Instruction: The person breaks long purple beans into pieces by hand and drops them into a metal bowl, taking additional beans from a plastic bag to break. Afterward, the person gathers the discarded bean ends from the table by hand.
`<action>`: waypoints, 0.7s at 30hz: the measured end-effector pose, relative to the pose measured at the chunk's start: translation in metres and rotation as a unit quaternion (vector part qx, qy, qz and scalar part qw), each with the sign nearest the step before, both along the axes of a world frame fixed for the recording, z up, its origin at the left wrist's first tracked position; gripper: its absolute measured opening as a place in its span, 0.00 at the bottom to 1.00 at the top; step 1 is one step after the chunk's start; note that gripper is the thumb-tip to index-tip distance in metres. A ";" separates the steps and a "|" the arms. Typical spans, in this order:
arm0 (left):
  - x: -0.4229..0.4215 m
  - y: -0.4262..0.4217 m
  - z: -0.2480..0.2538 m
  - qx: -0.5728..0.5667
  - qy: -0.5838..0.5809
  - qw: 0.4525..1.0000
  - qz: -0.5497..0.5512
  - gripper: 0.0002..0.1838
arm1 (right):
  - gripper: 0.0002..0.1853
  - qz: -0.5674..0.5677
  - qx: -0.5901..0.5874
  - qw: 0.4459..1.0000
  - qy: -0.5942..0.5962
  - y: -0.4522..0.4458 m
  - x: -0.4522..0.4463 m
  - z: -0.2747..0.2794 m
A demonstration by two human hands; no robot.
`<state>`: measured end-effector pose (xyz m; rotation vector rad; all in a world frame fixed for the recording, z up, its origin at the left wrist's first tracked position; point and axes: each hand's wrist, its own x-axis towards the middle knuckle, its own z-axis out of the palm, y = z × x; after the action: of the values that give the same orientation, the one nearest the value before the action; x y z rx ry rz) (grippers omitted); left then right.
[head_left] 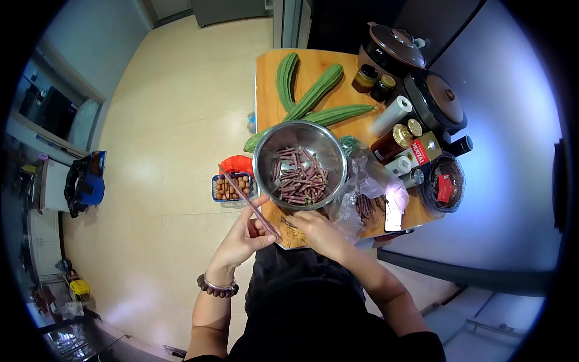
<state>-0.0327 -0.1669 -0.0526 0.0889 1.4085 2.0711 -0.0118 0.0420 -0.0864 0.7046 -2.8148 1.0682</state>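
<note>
My left hand is closed around a long purple bean, which slants up and left past the table's corner. Beside it, my right hand is at the table's near edge, just below a steel bowl. Its fingers are drawn together over a small pile of bean scraps; whatever may be between the fingertips is hidden. Inside the bowl lies a heap of short purple bean pieces. Right of the bowl, more whole purple beans show in a clear plastic bag.
Several green ridged gourds lie behind the bowl on the wooden table. Jars, cookers, a cling-film roll and a lit phone crowd the right side. A blue basket of nuts stands left of the bowl.
</note>
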 end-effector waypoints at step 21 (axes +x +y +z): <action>-0.011 0.027 -0.022 -0.097 0.107 0.970 0.193 0.09 | 0.07 -0.095 -0.085 0.991 0.028 -0.035 -0.017 0.038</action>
<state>-0.0433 -0.1402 -0.0746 -0.0496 1.8775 2.2694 -0.0283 0.0074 -0.0480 0.4326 -2.6392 1.2137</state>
